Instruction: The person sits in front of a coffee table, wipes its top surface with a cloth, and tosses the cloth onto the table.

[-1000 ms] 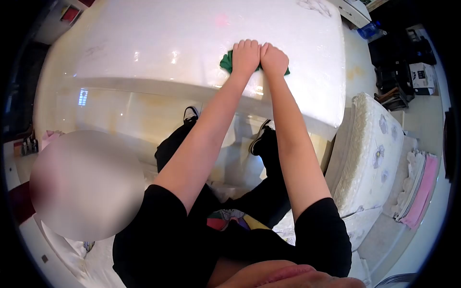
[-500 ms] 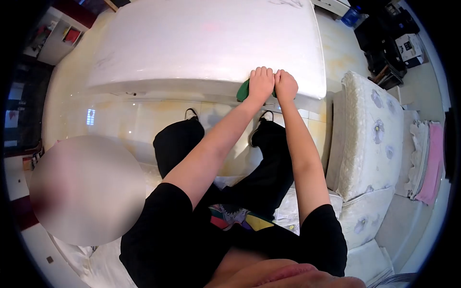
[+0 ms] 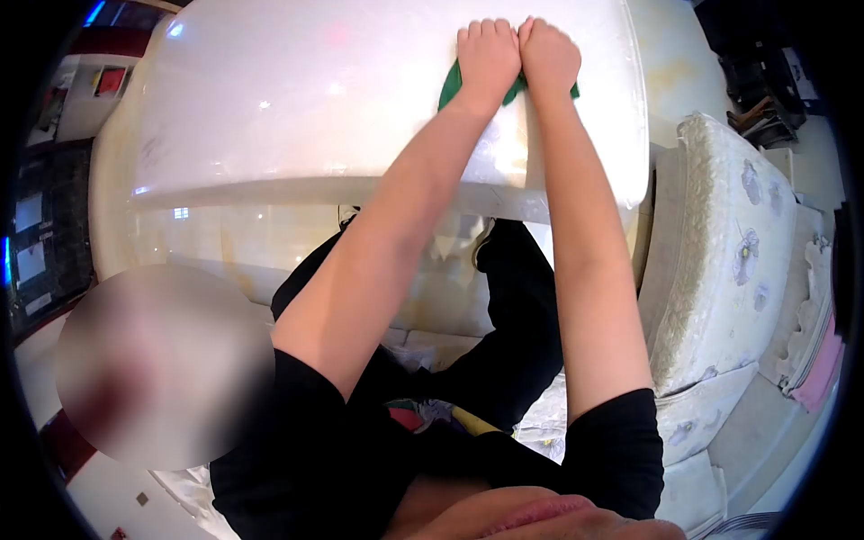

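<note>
A green cloth [image 3: 450,88] is pressed on the glossy white tabletop [image 3: 297,117], mostly hidden under my hands. My left hand [image 3: 489,58] is closed over its left part, fingers curled. Right beside it, touching at the thumbs, my right hand [image 3: 550,58] grips the cloth's other end, and a green corner sticks out by the wrist. Both arms are stretched straight forward over the table's front edge.
A sofa with a flower-patterned cover [image 3: 720,261] stands to the right, with pink fabric [image 3: 817,373] at its side. Dark items [image 3: 765,81] sit at the far right. A blurred round patch [image 3: 166,369] hides the lower left.
Both hands have slid the green cloth forward, from the table's front edge to farther in on the top. My body leans closer to the table.
</note>
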`<move>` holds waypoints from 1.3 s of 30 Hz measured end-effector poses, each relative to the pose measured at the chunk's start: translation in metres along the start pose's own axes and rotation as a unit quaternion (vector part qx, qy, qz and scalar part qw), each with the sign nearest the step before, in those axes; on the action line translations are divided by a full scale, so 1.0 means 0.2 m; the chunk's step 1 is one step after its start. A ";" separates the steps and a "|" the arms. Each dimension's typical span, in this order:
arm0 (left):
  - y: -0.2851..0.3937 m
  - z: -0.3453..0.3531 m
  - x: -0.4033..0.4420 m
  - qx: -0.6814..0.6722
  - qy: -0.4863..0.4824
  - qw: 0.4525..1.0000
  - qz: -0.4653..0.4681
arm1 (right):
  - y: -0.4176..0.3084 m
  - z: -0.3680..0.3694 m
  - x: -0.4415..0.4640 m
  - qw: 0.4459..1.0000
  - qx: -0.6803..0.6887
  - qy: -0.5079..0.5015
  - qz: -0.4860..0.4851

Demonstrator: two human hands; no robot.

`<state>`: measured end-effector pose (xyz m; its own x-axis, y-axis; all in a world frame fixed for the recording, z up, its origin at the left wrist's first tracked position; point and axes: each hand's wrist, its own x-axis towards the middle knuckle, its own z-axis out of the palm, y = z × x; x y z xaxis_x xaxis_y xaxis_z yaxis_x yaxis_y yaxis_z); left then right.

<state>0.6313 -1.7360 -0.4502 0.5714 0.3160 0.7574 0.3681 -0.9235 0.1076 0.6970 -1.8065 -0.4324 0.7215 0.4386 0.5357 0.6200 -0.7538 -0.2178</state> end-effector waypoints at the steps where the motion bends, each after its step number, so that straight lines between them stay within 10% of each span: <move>1: 0.00 0.01 0.05 -0.002 -0.006 1.000 0.001 | 0.01 0.04 0.07 1.000 -0.003 -0.002 0.000; 11: -0.07 0.27 0.32 -0.020 -0.008 0.999 -0.033 | 0.04 0.24 0.37 0.995 -0.009 0.093 -0.036; 12: -0.05 0.16 0.35 -0.055 -0.181 0.978 -0.086 | 0.00 0.13 0.39 0.988 -0.013 -0.146 0.045; 15: -0.08 0.26 0.22 -0.004 0.015 1.000 -0.010 | 0.00 0.17 0.23 0.998 -0.048 0.017 0.024; 31: -0.10 -0.94 -0.75 -0.111 -0.178 0.977 0.032 | -0.30 -0.48 -0.83 1.000 0.012 -0.012 -0.011; 39: -0.03 -0.94 -0.73 -0.128 -0.198 0.971 -0.035 | -0.45 -0.54 -0.77 0.983 0.069 -0.040 0.167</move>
<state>0.4073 -1.8186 -0.4407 0.8078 0.3921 0.4401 0.2505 -0.9042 0.3458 0.4969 -1.8582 -0.4067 0.9099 0.2196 0.3520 0.3772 -0.7910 -0.4817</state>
